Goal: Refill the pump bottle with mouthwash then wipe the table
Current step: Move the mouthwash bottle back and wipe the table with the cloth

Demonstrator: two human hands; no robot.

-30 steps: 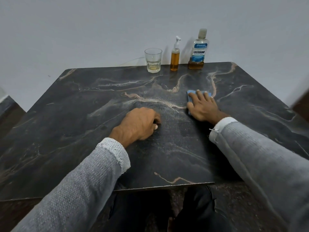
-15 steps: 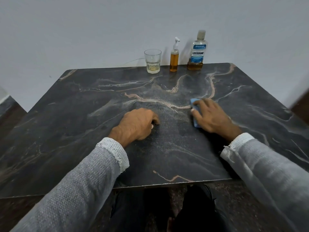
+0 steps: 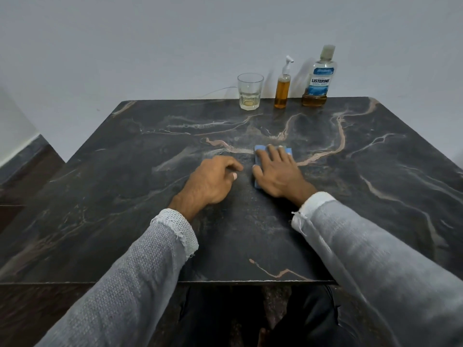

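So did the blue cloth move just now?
Yes. The cloth under the right hand slid left along the table, closer to the resting left hand.

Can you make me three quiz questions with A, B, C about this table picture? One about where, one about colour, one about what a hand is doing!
1. Where is the glass?
A left of the pump bottle
B right of the mouthwash bottle
C at the near table edge

2. What colour is the cloth?
A red
B blue
C yellow

3. The right hand is
A lifted
B gripping a bottle
C flat on the cloth

Answers: A, the glass is leftmost in the row; B, blue shows around the fingers; C, the palm presses the cloth down.
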